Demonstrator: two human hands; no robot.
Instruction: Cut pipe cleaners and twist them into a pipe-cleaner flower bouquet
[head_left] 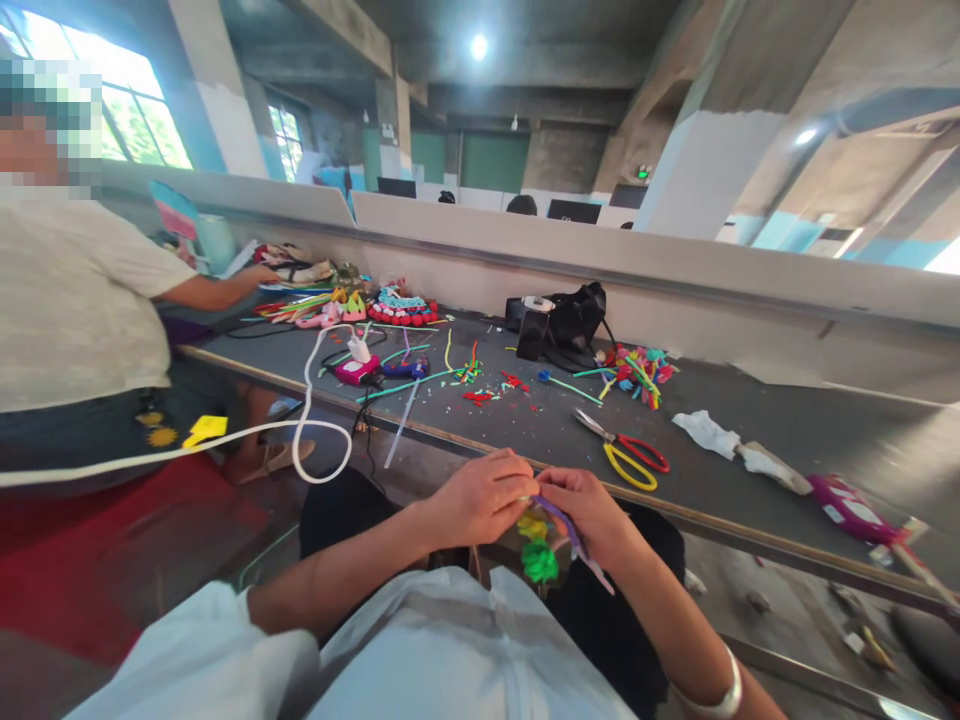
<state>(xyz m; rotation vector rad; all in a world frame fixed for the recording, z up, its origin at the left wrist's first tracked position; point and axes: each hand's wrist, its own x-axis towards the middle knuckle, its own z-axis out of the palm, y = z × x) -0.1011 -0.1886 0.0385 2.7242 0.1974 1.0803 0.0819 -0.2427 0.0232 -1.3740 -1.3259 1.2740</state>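
Above my lap, at the table's front edge, my left hand (486,495) and my right hand (589,508) meet with fingers pinched together. Between them runs a purple fuzzy strip, likely a pipe cleaner (564,522), its paler end sticking out below my right hand. Just under the fingers hang a yellow fuzzy piece (531,524) and a green fluffy flower-like piece (540,561). The fingertips hide where these pieces join. Scissors (626,450) with one red and one yellow handle lie on the table beyond my right hand.
On the dark table (750,400) lie colourful scraps (469,372), a blue glue gun (405,368), a pink power strip (358,370) with a white cable, a pipe cleaner bundle (643,375) and a black bag (581,315). A co-worker (75,290) reaches over the table at left.
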